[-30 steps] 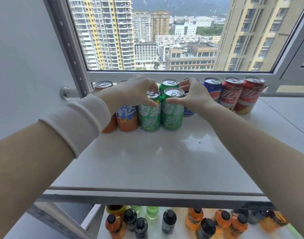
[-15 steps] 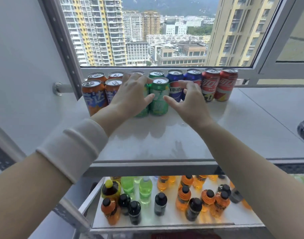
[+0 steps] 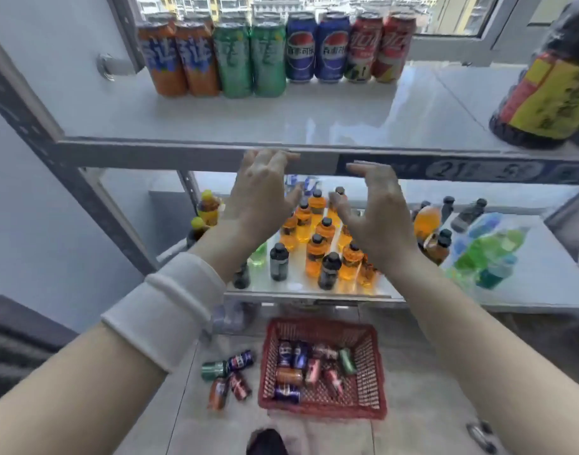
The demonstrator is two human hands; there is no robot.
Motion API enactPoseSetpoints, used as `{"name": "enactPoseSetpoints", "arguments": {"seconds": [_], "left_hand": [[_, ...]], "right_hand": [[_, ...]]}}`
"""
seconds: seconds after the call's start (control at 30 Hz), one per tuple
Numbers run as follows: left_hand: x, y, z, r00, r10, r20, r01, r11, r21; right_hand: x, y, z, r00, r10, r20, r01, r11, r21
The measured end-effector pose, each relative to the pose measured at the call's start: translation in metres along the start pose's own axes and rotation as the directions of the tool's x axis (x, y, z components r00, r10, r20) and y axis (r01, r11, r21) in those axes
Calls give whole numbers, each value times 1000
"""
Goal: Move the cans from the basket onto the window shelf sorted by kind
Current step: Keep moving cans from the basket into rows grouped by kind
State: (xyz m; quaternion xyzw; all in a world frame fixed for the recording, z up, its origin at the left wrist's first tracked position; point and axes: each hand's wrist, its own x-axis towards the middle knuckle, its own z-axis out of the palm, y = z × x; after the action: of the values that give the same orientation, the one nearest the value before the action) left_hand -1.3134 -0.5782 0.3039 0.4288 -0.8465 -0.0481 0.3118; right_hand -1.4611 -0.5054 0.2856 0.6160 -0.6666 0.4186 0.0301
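On the white window shelf (image 3: 281,119) cans stand in a row by kind: orange cans (image 3: 179,59), green cans (image 3: 248,59), blue cans (image 3: 316,49) and red cans (image 3: 378,47). A red basket (image 3: 373,366) on the floor below holds several mixed cans (image 3: 309,366) lying down. A few loose cans (image 3: 227,377) lie on the floor left of it. My left hand (image 3: 260,192) and my right hand (image 3: 376,208) hover empty in front of the shelf's front edge, fingers spread and relaxed, well above the basket.
A lower shelf (image 3: 528,290) carries many small orange and dark bottles (image 3: 317,244) and green and blue bottles (image 3: 485,251). A large dark bottle with a yellow label (image 3: 544,93) stands at the right of the window shelf. A grey metal frame post (image 3: 68,165) runs down the left.
Both hands let go of the green cans and drew back off the shelf toward me. The view tipped downward, bringing the basket on the floor into sight.
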Motion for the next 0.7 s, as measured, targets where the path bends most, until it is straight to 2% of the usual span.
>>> {"name": "enactPoseSetpoints", "arguments": {"seconds": [0.17, 0.3, 0.43, 0.7], "left_hand": [[-81, 19, 18, 996, 17, 91, -21, 999, 39], [-138, 22, 27, 985, -43, 166, 47, 999, -24], [-198, 16, 41, 971, -91, 223, 113, 990, -87], [-282, -2, 93, 883, -195, 427, 243, 968, -60]], "right_hand": [[-97, 11, -8, 991, 102, 81, -101, 995, -12], [-160, 12, -6, 970, 204, 135, -203, 979, -20], [-221, 11, 3, 924, 325, 201, -330, 944, -8], [-304, 39, 32, 806, 467, 363, -482, 874, -52]]}}
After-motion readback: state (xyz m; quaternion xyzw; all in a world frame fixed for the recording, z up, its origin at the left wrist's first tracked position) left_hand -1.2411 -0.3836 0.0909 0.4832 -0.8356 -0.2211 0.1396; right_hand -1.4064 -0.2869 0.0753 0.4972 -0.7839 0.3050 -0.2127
